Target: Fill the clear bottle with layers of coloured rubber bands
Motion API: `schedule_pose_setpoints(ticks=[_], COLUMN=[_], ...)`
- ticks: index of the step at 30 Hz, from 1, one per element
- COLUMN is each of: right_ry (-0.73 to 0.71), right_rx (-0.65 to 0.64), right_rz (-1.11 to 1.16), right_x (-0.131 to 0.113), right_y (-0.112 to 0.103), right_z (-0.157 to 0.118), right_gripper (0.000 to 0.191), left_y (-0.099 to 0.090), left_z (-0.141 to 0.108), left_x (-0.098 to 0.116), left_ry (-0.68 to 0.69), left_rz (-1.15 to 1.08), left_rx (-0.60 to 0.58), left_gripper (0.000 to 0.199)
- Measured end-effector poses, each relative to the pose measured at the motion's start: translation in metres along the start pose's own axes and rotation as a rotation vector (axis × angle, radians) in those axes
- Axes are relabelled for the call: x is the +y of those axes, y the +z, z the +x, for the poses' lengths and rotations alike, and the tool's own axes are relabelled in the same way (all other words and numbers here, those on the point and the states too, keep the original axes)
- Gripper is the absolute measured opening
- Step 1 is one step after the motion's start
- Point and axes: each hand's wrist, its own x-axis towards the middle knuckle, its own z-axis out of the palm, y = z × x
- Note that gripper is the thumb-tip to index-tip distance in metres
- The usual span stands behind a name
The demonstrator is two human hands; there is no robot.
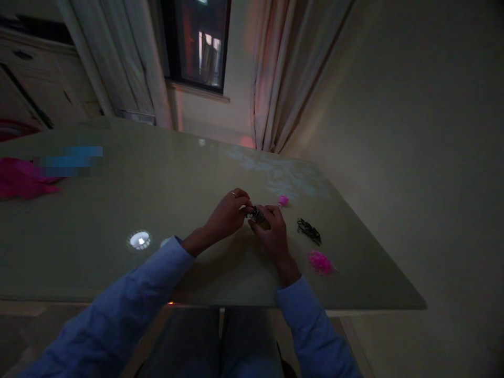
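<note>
My right hand (pixel 273 231) wraps round a small object, dark and silvery at one end and yellowish at the other (pixel 260 217); its kind I cannot make out. At its dark end are the closed fingers of my left hand (pixel 232 210), which wears a ring. Whatever those fingertips pinch is hidden or too small to name. Both hands are close together above the glossy table (pixel 157 199). Just beyond my right hand lies a small pink piece (pixel 283 200). To its right are a heap of thin black strips (pixel 309 231) and a pink tangled bundle (pixel 321 262).
At the far left lies pink cloth (pixel 23 178) beside a blurred blue thing (pixel 73 160). A round shiny spot (pixel 140 240) shows left of my left sleeve. Curtains (pixel 271 73) and a window (pixel 200 42) stand behind the table, and a wall (pixel 425 157) runs along its right side.
</note>
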Motion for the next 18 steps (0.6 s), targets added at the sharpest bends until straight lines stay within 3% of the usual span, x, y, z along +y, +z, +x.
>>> schedule_pose_setpoints(ticks=[8,18], right_ry=[0.036,0.039], right_rx=[-0.031,-0.034], right_rz=[0.08,0.188], right_x=[-0.002,-0.006], right_y=[-0.001,-0.001], right_z=[-0.001,0.001], right_gripper=[0.04,0.04], left_y=[0.0,-0.019], left_z=[-0.002,0.006], left_x=[0.001,0.011], left_ry=[-0.005,-0.177], left_rz=[-0.03,-0.207], left_rx=[-0.008,-0.179], left_gripper=[0.008,0.01])
